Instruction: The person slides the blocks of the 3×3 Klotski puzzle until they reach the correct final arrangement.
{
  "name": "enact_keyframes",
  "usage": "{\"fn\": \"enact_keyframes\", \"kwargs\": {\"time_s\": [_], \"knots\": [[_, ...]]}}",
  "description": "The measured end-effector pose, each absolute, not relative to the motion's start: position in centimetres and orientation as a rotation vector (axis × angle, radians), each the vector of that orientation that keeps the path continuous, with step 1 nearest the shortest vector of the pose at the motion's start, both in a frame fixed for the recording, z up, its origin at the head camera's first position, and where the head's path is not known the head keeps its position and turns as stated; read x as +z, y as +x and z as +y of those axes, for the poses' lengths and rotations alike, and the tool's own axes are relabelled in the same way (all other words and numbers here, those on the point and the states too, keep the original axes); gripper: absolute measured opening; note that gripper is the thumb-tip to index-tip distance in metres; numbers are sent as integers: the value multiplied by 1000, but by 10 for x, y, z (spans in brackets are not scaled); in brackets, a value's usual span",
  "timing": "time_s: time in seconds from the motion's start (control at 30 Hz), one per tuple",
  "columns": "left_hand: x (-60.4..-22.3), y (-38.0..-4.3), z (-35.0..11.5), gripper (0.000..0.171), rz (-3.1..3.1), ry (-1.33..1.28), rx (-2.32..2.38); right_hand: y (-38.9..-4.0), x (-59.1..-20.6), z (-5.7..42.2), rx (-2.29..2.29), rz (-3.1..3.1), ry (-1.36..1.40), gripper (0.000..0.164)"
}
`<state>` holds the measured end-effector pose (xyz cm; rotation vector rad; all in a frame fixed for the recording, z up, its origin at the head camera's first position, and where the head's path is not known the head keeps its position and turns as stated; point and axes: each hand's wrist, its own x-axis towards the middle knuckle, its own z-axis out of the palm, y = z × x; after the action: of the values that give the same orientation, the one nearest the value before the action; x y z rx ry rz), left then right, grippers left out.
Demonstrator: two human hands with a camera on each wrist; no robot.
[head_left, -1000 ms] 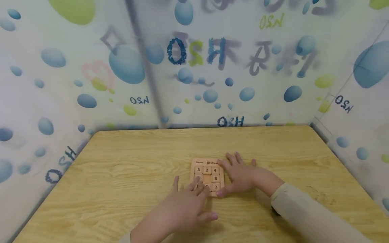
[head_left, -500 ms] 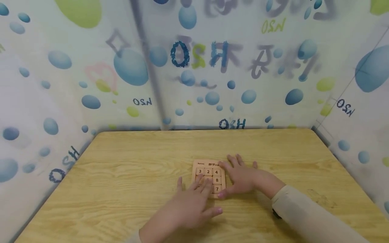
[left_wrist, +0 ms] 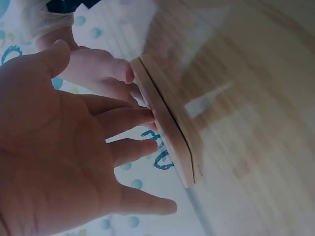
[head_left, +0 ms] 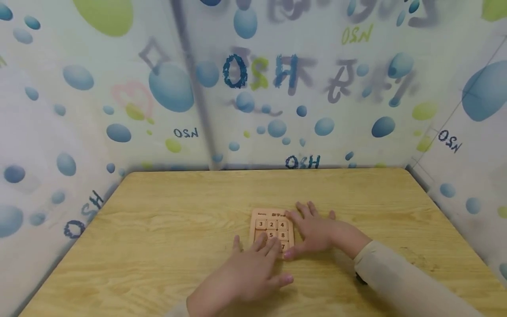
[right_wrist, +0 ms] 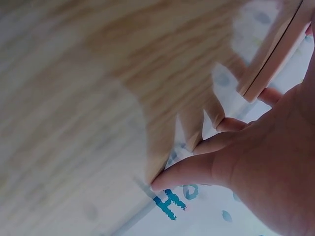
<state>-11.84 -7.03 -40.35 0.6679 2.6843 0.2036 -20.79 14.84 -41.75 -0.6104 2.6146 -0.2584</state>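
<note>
Nearest, the left hand (head_left: pixel 253 274) comes palm-down over the number board's (head_left: pixel 266 215) near side, fingers straight, spread, grasping nothing. The board lies flat on the tabletop (head_left: pixel 190 207), longer axis running away from the person. Along its right edge, the right hand (head_left: pixel 317 230) grips both corners between thumb and index, other fingers splayed.

You are resting your left hand (head_left: pixel 251 270) over the puzzle board's (head_left: pixel 267 214) near part — fingers spread, thumb sticking out clear of it — while your right hand (head_left: pixel 317 231) is lying, fingers splayed, along the board's right edge.
</note>
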Motion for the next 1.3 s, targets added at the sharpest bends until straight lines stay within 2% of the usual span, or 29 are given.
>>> {"fn": "enact_keyframes", "kwargs": {"time_s": [0.37, 0.7, 1.3], "knots": [[-405, -119, -79, 85, 2683, 674, 261, -209, -422, 147, -251, 2643, -652, 127], [-409, -99, -100, 98, 2751, 645, 38, -210, -422, 147, -245, 2660, -655, 124], [-404, -129, -86, 96, 2740, 621, 10, -215, -411, 149, -197, 2607, -705, 114]]}}
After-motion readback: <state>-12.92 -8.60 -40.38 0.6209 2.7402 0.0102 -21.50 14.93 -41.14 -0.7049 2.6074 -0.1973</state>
